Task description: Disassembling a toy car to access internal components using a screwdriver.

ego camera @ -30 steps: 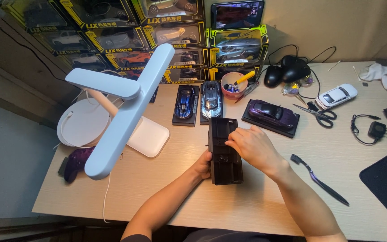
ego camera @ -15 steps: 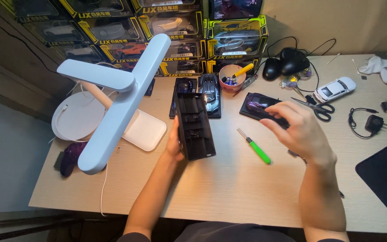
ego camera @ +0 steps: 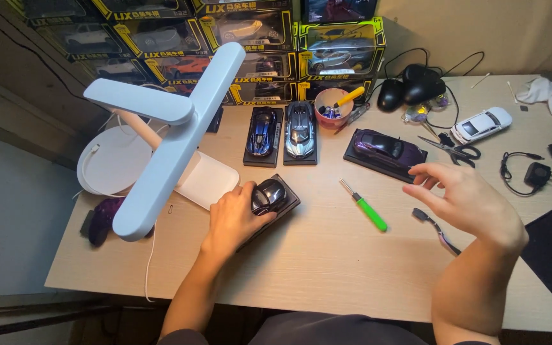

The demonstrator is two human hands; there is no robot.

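Black car (ego camera: 269, 195) on black base (ego camera: 285, 206): under the left hand (ego camera: 232, 219), fingers curled on its near side, holding it to the desk (ego camera: 327, 255).
Right hand (ego camera: 464, 201): raised, half open, nothing held; green-handled tool (ego camera: 365, 207) lies between the hands, dark brush (ego camera: 434, 230) just below the right.
Step, as judged: car steadied; next calls for fetching a tool.
Cup (ego camera: 332, 108), beyond both hands: yellow-handled tool and small items inside.
Boxes (ego camera: 337, 51) behind: model cars, one each.
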